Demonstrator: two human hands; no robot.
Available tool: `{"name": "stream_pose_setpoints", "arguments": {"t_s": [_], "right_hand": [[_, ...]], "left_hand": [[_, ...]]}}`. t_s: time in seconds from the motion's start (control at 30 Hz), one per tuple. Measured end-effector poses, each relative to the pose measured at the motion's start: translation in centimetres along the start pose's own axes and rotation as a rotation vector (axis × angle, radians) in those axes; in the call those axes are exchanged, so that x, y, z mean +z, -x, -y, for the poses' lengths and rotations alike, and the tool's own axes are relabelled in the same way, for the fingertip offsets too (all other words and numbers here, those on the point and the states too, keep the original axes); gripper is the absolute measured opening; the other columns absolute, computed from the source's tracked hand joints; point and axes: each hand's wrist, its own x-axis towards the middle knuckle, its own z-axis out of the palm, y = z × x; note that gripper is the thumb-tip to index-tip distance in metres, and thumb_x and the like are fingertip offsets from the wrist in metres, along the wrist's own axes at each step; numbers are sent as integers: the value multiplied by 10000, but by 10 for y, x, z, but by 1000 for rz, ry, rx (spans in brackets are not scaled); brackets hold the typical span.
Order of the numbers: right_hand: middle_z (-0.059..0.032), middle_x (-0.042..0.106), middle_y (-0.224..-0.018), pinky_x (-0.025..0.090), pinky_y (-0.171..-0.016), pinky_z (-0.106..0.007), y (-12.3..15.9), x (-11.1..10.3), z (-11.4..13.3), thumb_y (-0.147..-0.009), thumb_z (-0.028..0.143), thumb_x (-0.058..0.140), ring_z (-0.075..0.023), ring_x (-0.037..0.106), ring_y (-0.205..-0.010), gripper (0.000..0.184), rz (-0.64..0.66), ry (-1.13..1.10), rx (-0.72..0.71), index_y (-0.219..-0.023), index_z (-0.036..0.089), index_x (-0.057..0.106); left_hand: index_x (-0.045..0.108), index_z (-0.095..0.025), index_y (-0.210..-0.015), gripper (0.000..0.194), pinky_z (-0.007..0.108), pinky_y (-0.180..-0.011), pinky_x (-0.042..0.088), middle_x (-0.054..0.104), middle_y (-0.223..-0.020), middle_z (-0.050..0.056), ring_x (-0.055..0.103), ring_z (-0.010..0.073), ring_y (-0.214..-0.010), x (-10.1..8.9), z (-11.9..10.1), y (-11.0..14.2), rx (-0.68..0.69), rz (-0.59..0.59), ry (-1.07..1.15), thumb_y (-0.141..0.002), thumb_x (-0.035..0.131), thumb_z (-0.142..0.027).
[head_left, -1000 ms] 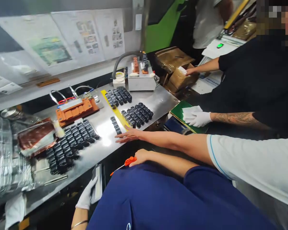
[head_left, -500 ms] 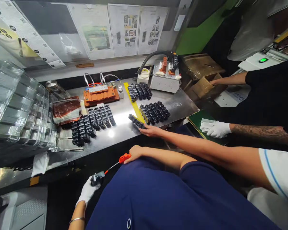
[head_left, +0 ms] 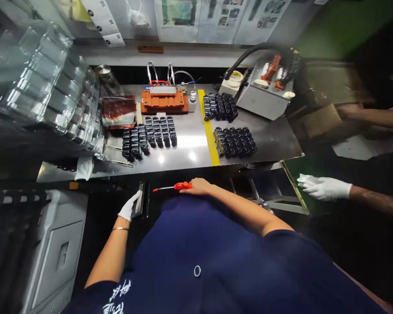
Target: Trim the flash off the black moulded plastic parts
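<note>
The edge of a shiny metal bench [head_left: 194, 150] ran beyond the gloved left hand [head_left: 129, 207], gripping a flat oblong part [head_left: 139, 202]. Across a gap, the bare right hand [head_left: 199, 186] clasped an orange-handled screwdriver [head_left: 181, 186].

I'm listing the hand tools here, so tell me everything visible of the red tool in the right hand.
The red tool has a bulky, plastic-looking handle, a thin, metallic-looking shaft and a small red tip. The bare right hand grips the handle's rear, hiding part. The tool points left, on the person's side of the bench, its tip apparently apart from the grey part in the left hand.
</note>
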Motion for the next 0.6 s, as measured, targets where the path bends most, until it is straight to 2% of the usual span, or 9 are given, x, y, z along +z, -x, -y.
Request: {"name": "stream_pose_setpoints", "arguments": {"t_s": [0.07, 0.13, 0.2, 0.3, 0.43, 0.5, 0.6], "right_hand": [[-119, 701, -814, 424, -614, -259, -30, 10, 31, -786, 806, 472, -241, 681, -789, 711, 78, 125, -45, -808, 138, 715], [-113, 696, -796, 391, -574, -262, -39, 14, 39, -779, 828, 446, -235, 671, -740, 734, 164, 198, -100, -809, 146, 714], [-110, 695, -795, 369, -556, -262, -35, 13, 36, -788, 838, 409, -226, 663, -720, 753, 167, 218, -92, -825, 151, 714], [-111, 695, -798, 362, -559, -262, -24, 12, 36, -792, 856, 361, -222, 660, -717, 784, 98, 251, -58, -825, 156, 714], [-107, 695, -776, 363, -556, -265, -20, 18, 50, -778, 867, 367, -226, 661, -704, 780, 151, 320, -126, -794, 166, 709], [-110, 699, -790, 377, -572, -266, -21, 21, 56, -795, 855, 355, -233, 667, -725, 773, 141, 349, -127, -804, 169, 712], [-116, 707, -810, 395, -589, -271, -23, 24, 59, -806, 843, 354, -237, 671, -743, 763, 141, 361, -117, -820, 171, 717]], "left_hand": [[666, -118, -837, 282, 288, -597, 583, 696, -679, 67, 668, 169, -584, -8, 0, -11, 21, -25, 13, -900, 597, -384], [678, -108, -823, 261, 319, -595, 586, 702, -686, 94, 670, 199, -585, -12, -1, -17, 52, -35, -17, -835, 664, -368], [685, -112, -879, 270, 337, -611, 582, 713, -728, 93, 673, 209, -609, -12, 0, -20, 116, -51, -65, -777, 712, -361], [669, -139, -969, 363, 322, -652, 559, 719, -812, 70, 671, 197, -671, -9, 0, -25, 265, -137, -153, -711, 746, -383], [671, -142, -927, 405, 326, -784, 519, 711, -931, 86, 659, 231, -874, -9, -4, -34, 427, -299, -324, -650, 764, -422], [677, -146, -908, 399, 339, -857, 492, 708, -970, 91, 637, 257, -969, -9, -8, -34, 488, -342, -408, -643, 760, -432], [678, -139, -915, 379, 346, -914, 468, 713, -1003, 102, 625, 267, -1009, -4, -14, -29, 546, -365, -502, -680, 722, -432]]}}
